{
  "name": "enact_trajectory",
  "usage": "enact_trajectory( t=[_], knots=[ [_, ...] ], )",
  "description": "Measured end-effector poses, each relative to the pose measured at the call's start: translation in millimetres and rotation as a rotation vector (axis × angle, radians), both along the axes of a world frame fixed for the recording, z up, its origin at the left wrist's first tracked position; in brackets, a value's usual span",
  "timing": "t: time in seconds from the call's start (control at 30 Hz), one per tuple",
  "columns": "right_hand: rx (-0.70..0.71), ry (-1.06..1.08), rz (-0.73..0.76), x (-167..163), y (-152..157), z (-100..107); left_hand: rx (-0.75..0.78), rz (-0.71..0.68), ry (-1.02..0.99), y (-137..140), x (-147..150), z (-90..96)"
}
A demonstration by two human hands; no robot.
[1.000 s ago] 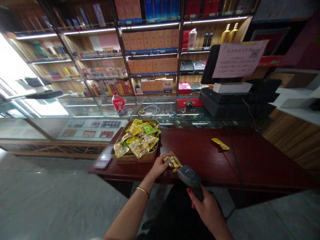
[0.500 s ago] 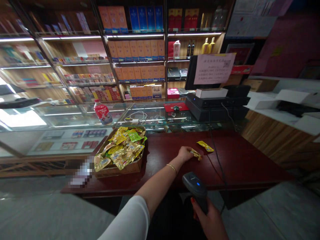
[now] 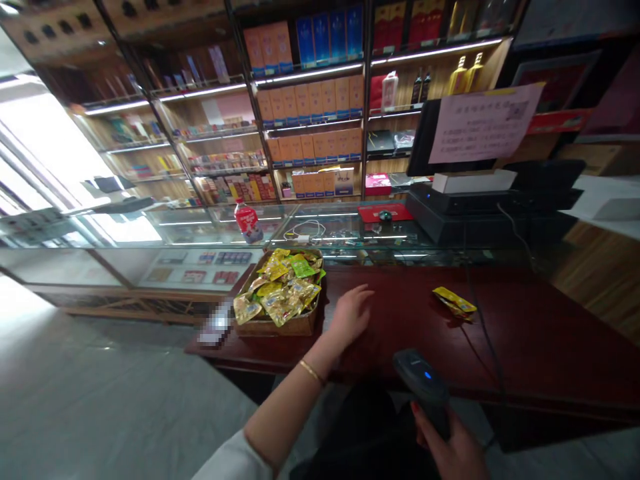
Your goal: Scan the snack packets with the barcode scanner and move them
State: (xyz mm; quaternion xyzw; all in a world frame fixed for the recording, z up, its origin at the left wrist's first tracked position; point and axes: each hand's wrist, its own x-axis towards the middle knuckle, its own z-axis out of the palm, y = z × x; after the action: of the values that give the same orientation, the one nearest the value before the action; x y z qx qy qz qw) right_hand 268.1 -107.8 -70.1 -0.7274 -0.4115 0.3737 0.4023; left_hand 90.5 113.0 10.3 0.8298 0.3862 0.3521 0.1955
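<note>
My left hand [image 3: 352, 315] is open and holds nothing, just above the dark red table [image 3: 390, 293], to the right of a cardboard box [image 3: 280, 328]. Gold, yellow and green snack packets [image 3: 283, 293] heap up inside that box. In my right hand [image 3: 450, 443] is a black barcode scanner [image 3: 421, 383] with a blue light, held by its handle at the table's front edge. Farther right, small yellow snack packets [image 3: 454, 302] lie together on the tabletop, partly overlapping.
Behind the table runs a glass counter [image 3: 220, 230] bearing a red-labelled bottle [image 3: 249, 221], a white cable [image 3: 303, 237] and a mouse [image 3: 385, 215]. A monitor with a paper sheet [image 3: 483, 127] stands at the right. A black cord [image 3: 483, 313] crosses the table. Shelves of boxes [image 3: 310, 100] fill the back.
My left hand has let go of a small packet beside the other yellow one and moved left toward the box. The view has turned left. The scanner stays in my right hand.
</note>
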Motion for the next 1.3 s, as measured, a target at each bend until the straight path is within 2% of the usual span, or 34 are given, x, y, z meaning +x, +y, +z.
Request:
enact_trajectory(
  t=[0.07, 0.17, 0.23, 0.3, 0.4, 0.57, 0.73, 0.8, 0.93, 1.03, 1.1, 1.17, 1.3],
  knots=[
    [-0.001, 0.011, 0.019, -9.6, 4.0, 0.9, 0.109, 0.27, 0.116, -11.1, -66.1, 18.4],
    [0.019, 0.023, 0.052, -27.6, 8.2, 10.3, 0.132, 0.637, 0.35, -21.4, -143.8, 38.3],
    [0.041, 0.036, 0.07, -39.6, 9.1, 18.8, 0.1, 0.744, 0.491, -27.1, -174.2, 42.9],
    [0.074, 0.043, 0.063, -49.5, 8.5, 25.7, 0.059, 0.74, 0.571, -32.7, -188.2, 41.3],
    [0.1, 0.041, 0.045, -57.5, 7.1, 30.1, 0.033, 0.687, 0.585, -38.6, -189.7, 32.3],
    [0.04, 0.014, 0.1, -52.8, 6.2, 28.0, 0.089, 0.736, 0.505, -46.0, -179.9, 19.8],
    [0.029, 0.001, 0.075, -48.1, 4.6, 27.1, 0.194, 0.916, 0.391, -57.3, -173.9, 26.6],
    [0.027, 0.01, 0.075, -48.2, 4.2, 26.8, 0.202, 0.982, 0.417, -58.4, -171.0, 32.2],
    [0.017, 0.03, 0.082, -48.2, 4.0, 26.3, 0.158, 0.97, 0.579, -52.6, -164.1, 36.6],
    [0.029, 0.04, 0.102, -47.4, 2.8, 26.2, 0.116, 0.928, 0.571, -46.5, -162.1, 32.2],
    [0.047, 0.032, 0.092, -47.6, 1.3, 26.0, 0.085, 0.885, 0.44, -43.9, -162.4, 28.5],
    [0.064, 0.023, 0.059, -48.5, -0.2, 25.9, 0.07, 0.82, 0.208, -44.3, -160.5, 26.0],
    [0.111, 0.009, -0.008, -49.8, -0.6, 26.7, 0.146, 0.671, -0.232, -57.6, -135.8, 18.6]
  ],
)
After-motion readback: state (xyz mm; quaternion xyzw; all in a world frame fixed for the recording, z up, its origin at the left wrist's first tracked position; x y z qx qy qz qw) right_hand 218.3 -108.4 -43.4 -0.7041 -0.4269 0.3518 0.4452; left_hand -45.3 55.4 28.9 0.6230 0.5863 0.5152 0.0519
